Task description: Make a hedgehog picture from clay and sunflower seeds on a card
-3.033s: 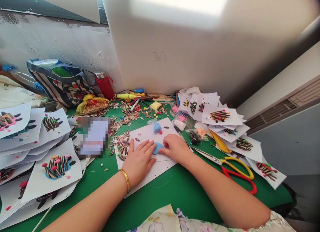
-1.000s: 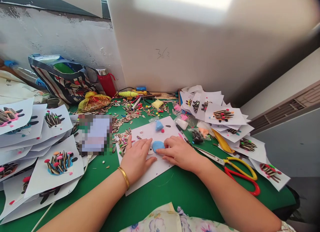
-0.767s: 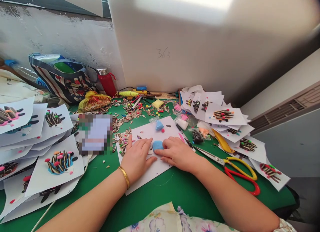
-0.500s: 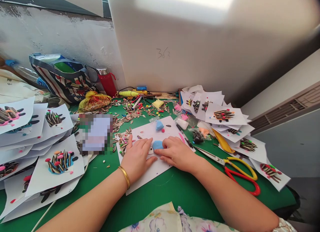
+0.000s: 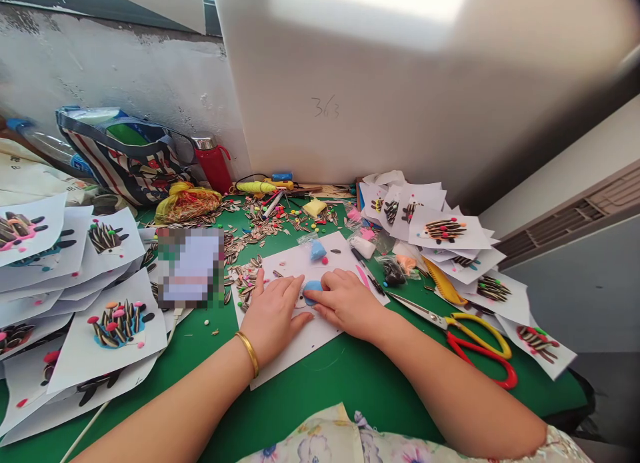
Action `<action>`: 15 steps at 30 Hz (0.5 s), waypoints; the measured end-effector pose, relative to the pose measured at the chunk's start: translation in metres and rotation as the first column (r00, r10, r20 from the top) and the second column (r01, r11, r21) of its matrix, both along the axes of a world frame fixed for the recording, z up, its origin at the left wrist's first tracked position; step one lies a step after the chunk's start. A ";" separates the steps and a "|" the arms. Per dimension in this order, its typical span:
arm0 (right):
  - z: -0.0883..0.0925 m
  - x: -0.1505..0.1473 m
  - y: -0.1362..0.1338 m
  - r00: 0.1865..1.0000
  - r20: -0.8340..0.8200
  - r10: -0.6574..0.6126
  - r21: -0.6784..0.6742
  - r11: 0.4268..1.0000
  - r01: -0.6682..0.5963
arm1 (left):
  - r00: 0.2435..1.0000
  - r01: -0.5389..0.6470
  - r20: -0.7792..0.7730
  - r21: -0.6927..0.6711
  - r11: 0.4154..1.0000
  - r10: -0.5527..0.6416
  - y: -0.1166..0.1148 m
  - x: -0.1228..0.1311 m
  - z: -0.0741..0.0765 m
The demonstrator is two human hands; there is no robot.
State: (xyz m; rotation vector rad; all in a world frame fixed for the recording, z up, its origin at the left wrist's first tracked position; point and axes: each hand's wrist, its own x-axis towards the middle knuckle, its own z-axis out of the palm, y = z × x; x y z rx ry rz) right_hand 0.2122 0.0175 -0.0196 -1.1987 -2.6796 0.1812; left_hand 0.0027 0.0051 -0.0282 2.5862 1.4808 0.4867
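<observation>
Front, lower centre: green worktop (image 5: 320,390), white sheet (image 5: 310,333) lying askew on it.

Hands, centre: left hand (image 5: 275,310), flat on the sheet, fingers extended, thumb apart, grip spread, nothing held. Right hand (image 5: 345,300), fingers curled, fingertips at the blue clay patch (image 5: 311,290); whether the grip pinches or only presses, cannot tell.

Blue clay patch: centre of frame, between the hands, on the sheet, flattened into a rounded shape, partly covered by the right hand. Condition: by judgement an early stage; body laid down, edge being worked; no seeds or coloured balls visible on it.

Right of centre: scissors (image 5: 447,324), blades apart, on the worktop.

Left of centre: sunflower seeds (image 5: 246,286), heaped on the sheet's edge, unused.

Left: stack of cards (image 5: 145,310), seed-spined hedgehogs on blue, pink; seemingly complete.

Beyond the hands: blue clay lump (image 5: 317,251); black clay (image 5: 394,271), bagged.

Right, farther: second card stack (image 5: 417,234), likewise seemingly complete.

Back, upper left: red flask (image 5: 215,170), striped tote bag (image 5: 125,156).
</observation>
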 end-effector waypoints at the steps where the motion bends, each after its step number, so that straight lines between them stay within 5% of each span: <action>1: 0.000 -0.001 0.000 1.000 -0.006 -0.004 0.003 1.000 0.004 | 1.000 0.000 -0.002 0.005 1.000 0.000 0.000 0.000 0.000; 15: -0.004 -0.007 0.004 0.998 -0.048 -0.046 0.006 0.999 0.046 | 1.000 -0.003 -0.016 0.003 1.000 0.003 0.000 0.000 0.000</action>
